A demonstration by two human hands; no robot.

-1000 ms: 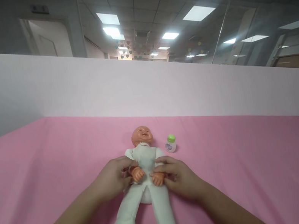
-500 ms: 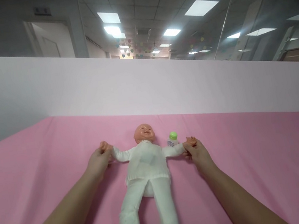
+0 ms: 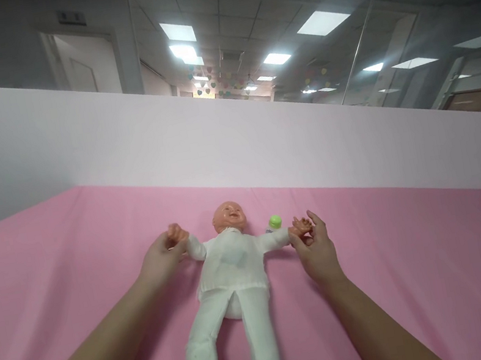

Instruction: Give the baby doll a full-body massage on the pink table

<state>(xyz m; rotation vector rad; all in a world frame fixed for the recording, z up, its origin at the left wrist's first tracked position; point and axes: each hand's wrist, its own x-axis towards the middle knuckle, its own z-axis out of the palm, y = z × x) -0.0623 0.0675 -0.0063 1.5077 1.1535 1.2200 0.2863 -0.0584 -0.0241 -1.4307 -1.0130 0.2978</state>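
A baby doll (image 3: 229, 262) in a white top and white trousers lies on its back with its arms spread out sideways. My left hand (image 3: 161, 259) is closed round the doll's hand on the left side of the picture. On the other side, my right hand (image 3: 318, 250) grips the doll's other hand, thumb near the wrist, with a finger stretched up past the doll's open fingers. Behind that doll arm stands a small bottle with a green cap (image 3: 275, 222); its lower part is mostly hidden by the sleeve.
A pink sheet (image 3: 397, 251) with soft creases covers the surface under the doll. A white padded wall (image 3: 233, 138) borders it at the back and left. Beyond are a glass pane, ceiling lights (image 3: 323, 22) and a white door (image 3: 85, 64).
My right hand has shifted slightly left and a finger has lifted away. The doll's arms have moved a little, and its sleeve now covers more of the bottle. The view has tilted slightly.
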